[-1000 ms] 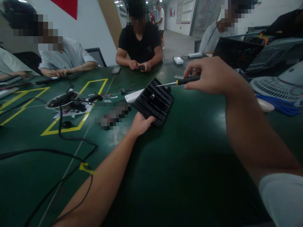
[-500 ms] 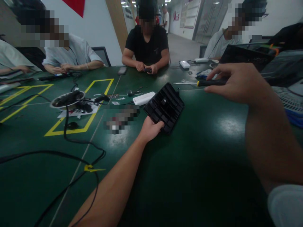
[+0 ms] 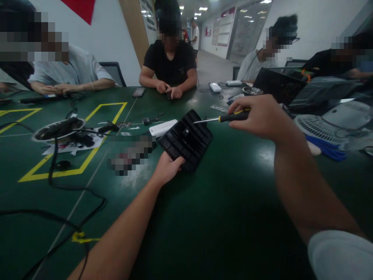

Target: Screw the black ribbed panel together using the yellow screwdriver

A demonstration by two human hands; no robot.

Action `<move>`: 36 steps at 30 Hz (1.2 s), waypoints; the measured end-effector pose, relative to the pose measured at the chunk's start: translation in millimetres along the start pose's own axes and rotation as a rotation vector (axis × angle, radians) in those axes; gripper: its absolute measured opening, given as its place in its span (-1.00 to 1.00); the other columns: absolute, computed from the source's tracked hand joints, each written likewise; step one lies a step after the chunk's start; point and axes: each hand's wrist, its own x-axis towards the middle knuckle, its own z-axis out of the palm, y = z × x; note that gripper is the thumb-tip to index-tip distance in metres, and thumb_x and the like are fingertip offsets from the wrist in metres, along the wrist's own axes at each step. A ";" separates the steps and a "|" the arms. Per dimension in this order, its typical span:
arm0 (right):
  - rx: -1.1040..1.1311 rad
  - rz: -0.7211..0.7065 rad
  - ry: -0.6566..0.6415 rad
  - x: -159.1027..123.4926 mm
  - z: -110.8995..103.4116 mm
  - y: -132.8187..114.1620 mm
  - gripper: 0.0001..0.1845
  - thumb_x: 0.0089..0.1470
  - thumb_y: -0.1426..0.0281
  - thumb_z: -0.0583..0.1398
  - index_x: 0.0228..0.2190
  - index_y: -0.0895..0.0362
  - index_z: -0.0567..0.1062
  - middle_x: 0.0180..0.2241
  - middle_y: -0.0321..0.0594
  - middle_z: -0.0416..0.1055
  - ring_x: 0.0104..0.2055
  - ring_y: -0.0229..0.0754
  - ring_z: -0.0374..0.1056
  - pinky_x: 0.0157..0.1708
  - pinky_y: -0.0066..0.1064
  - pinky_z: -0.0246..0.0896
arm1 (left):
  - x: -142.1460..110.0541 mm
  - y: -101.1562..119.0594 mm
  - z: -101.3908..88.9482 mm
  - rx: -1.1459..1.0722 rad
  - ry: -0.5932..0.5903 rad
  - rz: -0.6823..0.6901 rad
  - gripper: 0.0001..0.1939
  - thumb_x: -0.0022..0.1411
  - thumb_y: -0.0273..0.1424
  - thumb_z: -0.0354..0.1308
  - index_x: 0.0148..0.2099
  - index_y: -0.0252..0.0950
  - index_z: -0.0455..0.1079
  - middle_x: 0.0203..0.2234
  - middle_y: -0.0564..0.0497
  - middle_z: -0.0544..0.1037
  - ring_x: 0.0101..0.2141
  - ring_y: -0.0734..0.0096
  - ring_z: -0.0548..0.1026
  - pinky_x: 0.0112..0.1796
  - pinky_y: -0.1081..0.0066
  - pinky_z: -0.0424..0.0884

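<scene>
Panel [image 3: 190,146] of black plastic, ribbed into rows of small compartments with a pale spot near its middle, is held up at a tilt over the green table [image 3: 233,210]. The left hand [image 3: 169,168] grips its lower edge, thumb lying over the ribbed face and the other fingers hidden behind. From the other side the right hand [image 3: 258,116] has its thumb and fingers closed around the dark handle of a screwdriver [image 3: 223,118], whose metal shaft points left, the tip in front of the panel's upper part; whether it touches cannot be told. Just behind the panel's left edge lies a white box [image 3: 163,128], and nearer the left forearm is a blurred-out object [image 3: 132,154]. Further left, a round dish [image 3: 36,138] full of dark parts sits partly on a white sheet [image 3: 97,144], with yellow tape [image 3: 83,168] marked out around that spot. Black cables [image 3: 52,171] trail toward the near left, one knotted with a yellow tie [image 3: 78,237]. On the right, a white fan grille [image 3: 316,126] lies beside something blue [image 3: 329,149]. Across the table sits a person in a black shirt [image 3: 170,64], hands together, with others seated to either side.
</scene>
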 end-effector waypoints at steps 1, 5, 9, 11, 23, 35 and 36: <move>-0.001 -0.002 -0.004 0.2 1.0 -0.1 -0.75 -0.07 0.37 0.37 -0.26 0.07 0.69 -0.29 -0.17 0.63 -0.19 0.04 0.53 -0.14 -0.18 0.30 | 0.1 0.0 -0.7 0.008 -0.006 -0.004 -0.81 -0.05 -0.36 0.22 -0.32 -0.22 0.34 -0.58 0.12 0.44 -0.61 0.44 0.40 -0.58 0.42 0.35; -0.003 -0.033 -0.017 0.6 8.5 0.0 -0.78 -0.06 0.39 0.33 -0.28 0.06 0.68 -0.31 -0.19 0.62 -0.22 0.01 0.51 -0.18 -0.21 0.28 | 0.7 -1.1 -2.9 0.030 0.008 -0.007 -0.81 -0.04 -0.32 0.24 -0.34 -0.22 0.34 -0.61 0.13 0.44 -0.62 0.44 0.40 -0.59 0.43 0.34; -0.027 -0.052 -0.026 1.4 18.2 0.1 -0.75 -0.04 0.44 0.30 -0.25 0.02 0.66 -0.23 -0.18 0.62 -0.16 0.03 0.48 -0.18 -0.21 0.25 | -0.2 0.6 -4.1 0.058 0.031 -0.023 -0.82 -0.05 -0.33 0.24 -0.35 -0.21 0.33 -0.62 0.12 0.44 -0.62 0.42 0.41 -0.60 0.43 0.35; -0.042 -0.059 -0.040 2.5 22.0 -0.1 -0.72 -0.04 0.46 0.29 -0.24 0.01 0.66 -0.22 -0.18 0.61 -0.15 0.03 0.46 -0.20 -0.21 0.23 | -1.2 2.8 -4.3 0.063 0.039 -0.033 -0.81 -0.06 -0.33 0.24 -0.34 -0.20 0.33 -0.61 0.12 0.44 -0.62 0.41 0.41 -0.60 0.42 0.35; -0.020 -0.086 -0.027 4.7 29.5 -6.9 -0.74 0.01 0.44 0.27 -0.22 0.00 0.63 -0.20 -0.19 0.58 -0.13 0.05 0.46 -0.24 -0.22 0.18 | -2.7 5.9 -2.9 0.043 0.054 -0.030 -0.84 -0.06 -0.35 0.25 -0.38 -0.19 0.33 -0.64 0.12 0.43 -0.63 0.40 0.40 -0.59 0.41 0.35; -0.088 -0.083 -0.015 3.0 32.2 -9.9 -0.74 0.02 0.42 0.26 -0.21 0.02 0.66 -0.22 -0.18 0.58 -0.16 0.01 0.43 -0.26 -0.23 0.13 | 0.0 1.3 -1.4 0.003 0.008 -0.006 -0.83 -0.04 -0.37 0.23 -0.34 -0.21 0.36 -0.61 0.14 0.45 -0.62 0.46 0.39 -0.59 0.45 0.32; -0.093 -0.086 -0.009 2.9 33.0 -10.2 -0.74 0.02 0.42 0.26 -0.21 0.02 0.66 -0.22 -0.18 0.58 -0.16 0.01 0.43 -0.27 -0.24 0.12 | 0.2 0.7 -1.0 -0.003 0.010 -0.006 -0.82 -0.05 -0.37 0.23 -0.31 -0.22 0.36 -0.60 0.15 0.45 -0.63 0.46 0.39 -0.60 0.46 0.32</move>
